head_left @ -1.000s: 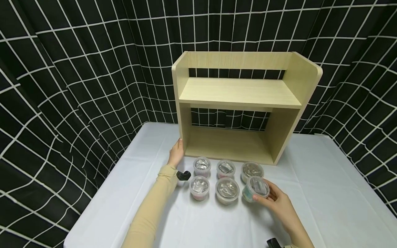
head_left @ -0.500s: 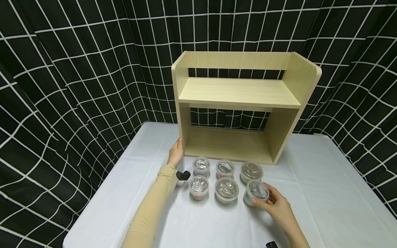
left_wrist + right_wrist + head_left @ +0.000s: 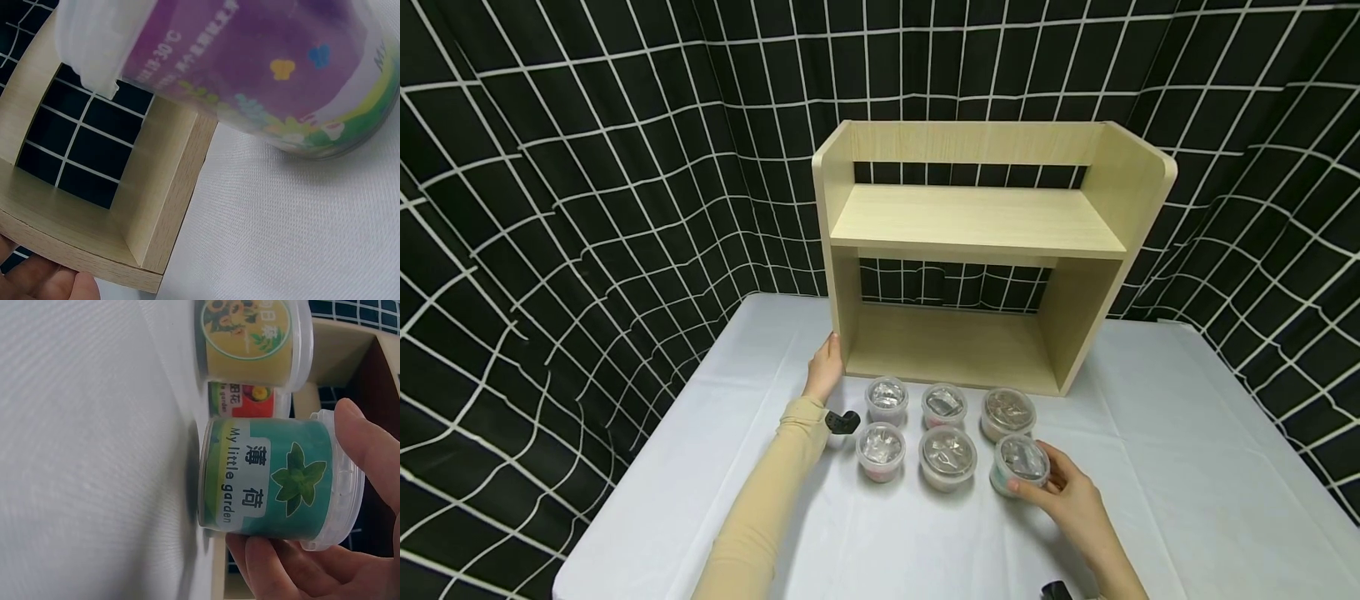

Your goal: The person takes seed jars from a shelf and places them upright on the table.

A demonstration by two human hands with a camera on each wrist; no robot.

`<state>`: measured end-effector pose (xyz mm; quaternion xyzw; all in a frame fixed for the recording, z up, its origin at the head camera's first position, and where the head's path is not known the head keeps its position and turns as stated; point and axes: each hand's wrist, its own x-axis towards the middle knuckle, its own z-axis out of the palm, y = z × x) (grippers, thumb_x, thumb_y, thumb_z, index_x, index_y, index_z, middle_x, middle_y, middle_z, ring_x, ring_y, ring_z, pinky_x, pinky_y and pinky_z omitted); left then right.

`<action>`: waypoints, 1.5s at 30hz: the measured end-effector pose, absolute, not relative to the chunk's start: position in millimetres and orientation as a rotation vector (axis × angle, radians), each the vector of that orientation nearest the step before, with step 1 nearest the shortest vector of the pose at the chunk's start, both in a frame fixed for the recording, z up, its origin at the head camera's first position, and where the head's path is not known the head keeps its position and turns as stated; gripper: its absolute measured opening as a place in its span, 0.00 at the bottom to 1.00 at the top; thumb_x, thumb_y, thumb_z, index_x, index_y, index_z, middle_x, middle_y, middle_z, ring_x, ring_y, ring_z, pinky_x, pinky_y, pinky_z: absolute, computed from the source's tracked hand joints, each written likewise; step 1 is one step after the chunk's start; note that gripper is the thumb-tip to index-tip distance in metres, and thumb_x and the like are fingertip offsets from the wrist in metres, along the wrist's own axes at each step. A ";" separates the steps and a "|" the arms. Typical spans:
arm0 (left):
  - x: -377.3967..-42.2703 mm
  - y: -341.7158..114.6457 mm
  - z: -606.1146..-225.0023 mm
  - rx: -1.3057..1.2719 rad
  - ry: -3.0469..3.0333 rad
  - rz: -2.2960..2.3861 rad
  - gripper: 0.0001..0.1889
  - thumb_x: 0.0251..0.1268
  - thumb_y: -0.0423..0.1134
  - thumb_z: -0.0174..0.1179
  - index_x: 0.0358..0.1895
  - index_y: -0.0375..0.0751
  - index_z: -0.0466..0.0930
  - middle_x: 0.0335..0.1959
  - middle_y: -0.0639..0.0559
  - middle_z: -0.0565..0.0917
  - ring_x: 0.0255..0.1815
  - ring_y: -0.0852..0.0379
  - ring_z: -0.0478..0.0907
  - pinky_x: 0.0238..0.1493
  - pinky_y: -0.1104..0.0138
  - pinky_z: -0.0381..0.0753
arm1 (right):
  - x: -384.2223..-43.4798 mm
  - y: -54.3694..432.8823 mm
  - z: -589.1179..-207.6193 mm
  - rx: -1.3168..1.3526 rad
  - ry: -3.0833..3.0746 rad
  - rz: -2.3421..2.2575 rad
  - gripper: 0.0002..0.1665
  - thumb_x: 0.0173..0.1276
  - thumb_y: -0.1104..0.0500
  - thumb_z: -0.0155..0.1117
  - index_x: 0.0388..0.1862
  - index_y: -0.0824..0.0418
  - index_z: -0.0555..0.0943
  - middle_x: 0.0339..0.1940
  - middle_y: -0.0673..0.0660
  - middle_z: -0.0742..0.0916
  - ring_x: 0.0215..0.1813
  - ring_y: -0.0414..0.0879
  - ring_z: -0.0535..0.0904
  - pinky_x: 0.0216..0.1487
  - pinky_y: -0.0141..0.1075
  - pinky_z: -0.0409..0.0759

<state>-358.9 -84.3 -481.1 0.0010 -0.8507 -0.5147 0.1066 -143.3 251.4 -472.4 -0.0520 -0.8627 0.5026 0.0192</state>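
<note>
My right hand (image 3: 1075, 500) grips a lidded plastic tub (image 3: 275, 481) at the right end of the front row. Its teal label reads "My little garden" and has green leaves. The thumb lies at the lid and the fingers bend round the other side; its base is at the white cloth. My left hand (image 3: 824, 367) rests against the outer left side of the wooden shelf (image 3: 838, 250), with fingertips (image 3: 84, 286) at the panel in the left wrist view. Close to that camera stands a tub (image 3: 250, 69) with a purple label.
Two more tubs, a front middle one (image 3: 948, 457) and a front left one (image 3: 881, 450), share the front row. Behind them stand three more tubs (image 3: 1008, 410) just before the shelf's base. A white cloth (image 3: 1187, 467) covers the table; black gridded curtains (image 3: 625, 167) surround it.
My right hand has brought the teal-labelled tub slightly down and toward me, from a tilt to upright in the front row. The left hand stays at the shelf's side.
</note>
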 end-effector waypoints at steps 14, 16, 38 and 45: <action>-357.2 -83.5 -477.9 0.014 -2.529 -1.483 0.29 0.76 0.51 0.29 0.67 0.35 0.62 0.63 0.36 0.67 0.63 0.35 0.62 0.63 0.49 0.60 | -141.7 250.4 -476.2 -0.172 -2.703 1.532 0.52 0.53 0.45 0.73 0.69 0.66 0.59 0.58 0.72 0.73 0.60 0.60 0.71 0.58 0.42 0.70; -357.7 -83.1 -478.7 0.017 -2.527 -1.485 0.29 0.76 0.51 0.29 0.67 0.35 0.62 0.63 0.37 0.67 0.63 0.35 0.62 0.63 0.49 0.60 | -141.1 249.3 -475.9 -0.169 -2.698 1.519 0.52 0.52 0.46 0.73 0.68 0.67 0.59 0.58 0.72 0.73 0.59 0.61 0.71 0.58 0.42 0.70; -356.3 -84.3 -477.6 0.022 -2.543 -1.490 0.29 0.76 0.52 0.30 0.68 0.37 0.62 0.63 0.37 0.67 0.63 0.35 0.61 0.64 0.48 0.59 | -142.6 245.3 -478.5 -0.119 -2.761 1.402 0.53 0.54 0.44 0.71 0.68 0.69 0.57 0.57 0.73 0.74 0.58 0.64 0.70 0.58 0.50 0.70; -357.2 -91.3 -474.0 0.010 -2.613 -1.504 0.28 0.76 0.53 0.30 0.69 0.40 0.61 0.65 0.39 0.65 0.65 0.37 0.59 0.65 0.50 0.57 | -142.8 244.4 -476.7 -0.093 -2.795 1.385 0.56 0.53 0.44 0.72 0.69 0.70 0.54 0.58 0.75 0.72 0.59 0.65 0.69 0.58 0.51 0.69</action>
